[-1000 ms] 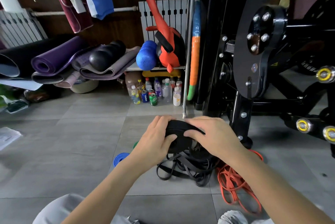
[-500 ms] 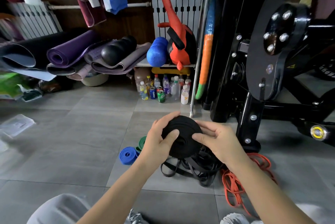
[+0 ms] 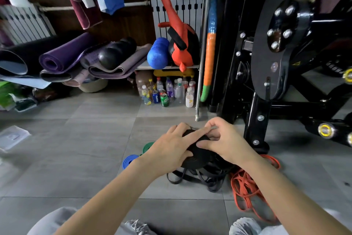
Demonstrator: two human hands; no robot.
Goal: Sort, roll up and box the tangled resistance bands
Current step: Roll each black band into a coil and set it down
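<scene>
Risk: left hand (image 3: 171, 151) cups, right hand (image 3: 222, 143) pinches the black band roll (image 3: 202, 156), both grips closed on it; slacken either and coil likely unwinds into the tangled black bands (image 3: 200, 176).

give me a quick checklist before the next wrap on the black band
1. Left hand grips the black roll from its left side: ok.
2. Right hand pinches the roll near its top: ok.
3. Roll is tight with no layer slipping: cannot tell, the hands cover most of it.
4. Loose black band on the floor is free of the orange band: cannot tell, they lie side by side and may overlap.
5. Blue roll and green roll are finished and out of the way, left of the hands: ok.
6. Box is ready: cannot tell, only a clear container lies far left.
</scene>
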